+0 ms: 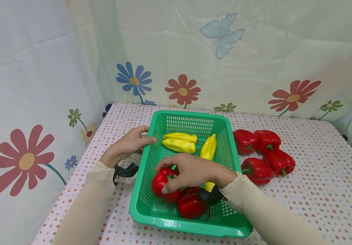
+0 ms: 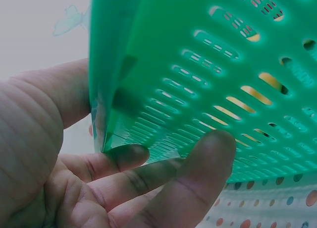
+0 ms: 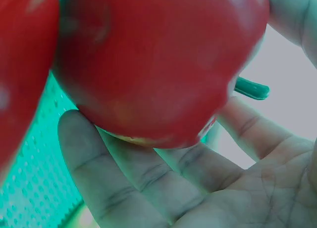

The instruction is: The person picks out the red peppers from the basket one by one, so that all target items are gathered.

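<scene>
Nearest, two pale sleeves reach in from either side of the green basket, which stands on a dotted cloth. Near its front end lies a loose pepper, red, partly covered by a black wrist mount. Beside it, inside the basket, is the held pepper — also red — with the right hand curled over it, thumb on one side and fingers on the other; the right wrist view shows its green stem turned toward the palm. Whether that pepper touches the basket floor cannot be told. The left hand grips the left rim, thumb over the top and fingers against the outside wall. Farther in, two yellow peppers lie side by side, and a third lies near the right wall. Outside, to the right, four red peppers sit clustered on the cloth — beyond hangs a curtain printed with flowers and a butterfly.
</scene>
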Motion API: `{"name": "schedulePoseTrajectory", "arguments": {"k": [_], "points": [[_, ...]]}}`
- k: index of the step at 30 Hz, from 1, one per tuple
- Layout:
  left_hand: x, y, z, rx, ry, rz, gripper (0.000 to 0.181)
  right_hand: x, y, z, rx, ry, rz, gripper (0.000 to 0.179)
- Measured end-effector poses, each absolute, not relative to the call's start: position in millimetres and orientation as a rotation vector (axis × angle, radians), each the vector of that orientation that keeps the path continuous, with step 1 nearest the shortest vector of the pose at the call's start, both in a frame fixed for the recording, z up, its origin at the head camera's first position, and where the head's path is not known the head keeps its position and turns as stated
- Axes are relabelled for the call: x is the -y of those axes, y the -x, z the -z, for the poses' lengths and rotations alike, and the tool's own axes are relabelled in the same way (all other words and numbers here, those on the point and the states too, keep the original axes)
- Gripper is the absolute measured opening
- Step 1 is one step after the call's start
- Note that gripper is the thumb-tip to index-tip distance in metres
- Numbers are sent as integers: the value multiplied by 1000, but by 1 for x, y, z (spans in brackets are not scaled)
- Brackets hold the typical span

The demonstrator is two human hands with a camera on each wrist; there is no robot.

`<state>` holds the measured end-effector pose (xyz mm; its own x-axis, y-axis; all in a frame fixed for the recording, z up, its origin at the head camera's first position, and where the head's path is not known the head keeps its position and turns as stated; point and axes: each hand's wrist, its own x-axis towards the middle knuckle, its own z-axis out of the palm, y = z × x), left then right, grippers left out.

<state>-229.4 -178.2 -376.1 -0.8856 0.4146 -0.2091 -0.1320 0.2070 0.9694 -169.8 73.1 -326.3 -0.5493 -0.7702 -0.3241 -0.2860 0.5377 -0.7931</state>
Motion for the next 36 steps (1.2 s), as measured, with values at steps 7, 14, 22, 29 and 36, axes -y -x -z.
{"name": "schedulePoseTrajectory", "arguments": {"k": [7,14,22,29,36], "points": [[177,229,376,-2075,-250,-1715,42,-94,169,313,-2128,853,1045,54],[178,230,376,-2077,-252,-1713,42,-123,170,308,-2136,763,1195,56],[178,229,375,-2080,-255,-1710,42,-153,165,309,-2192,647,1320,55],[178,230,375,-2078,-244,-1711,41,-177,158,313,-2206,566,1453,55],[178,230,375,-2076,-243,-1712,41,-197,151,314,-2303,553,1485,59]]}}
